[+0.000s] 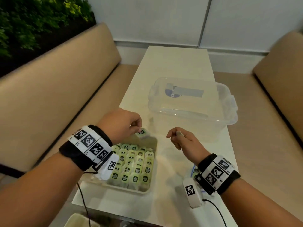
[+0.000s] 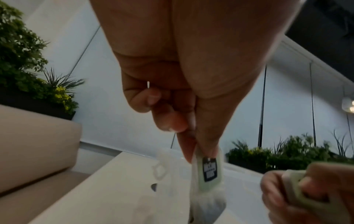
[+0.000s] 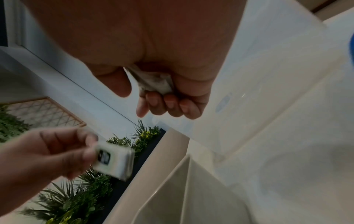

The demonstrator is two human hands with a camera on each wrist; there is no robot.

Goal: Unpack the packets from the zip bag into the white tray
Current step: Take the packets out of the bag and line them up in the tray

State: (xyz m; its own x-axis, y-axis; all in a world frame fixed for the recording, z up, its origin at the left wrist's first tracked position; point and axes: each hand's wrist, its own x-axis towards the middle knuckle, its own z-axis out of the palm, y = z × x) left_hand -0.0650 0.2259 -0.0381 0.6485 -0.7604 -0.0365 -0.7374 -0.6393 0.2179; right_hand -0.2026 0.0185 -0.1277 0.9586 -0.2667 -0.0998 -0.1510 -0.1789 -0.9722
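Head: packet (image 1: 143, 132) (pinched) over tray edge (image 1: 148, 189)

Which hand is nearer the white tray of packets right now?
Left. The left hand holds a packet just over the white tray at its far end. The right hand, gripping another packet, is off to the tray's right, above the table.

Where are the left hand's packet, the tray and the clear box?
packet (image 1: 143, 132): head view, on its dark label.
tray (image 1: 144, 192): head view, on its near right rim.
clear box (image 1: 218, 126): head view, on its front wall.
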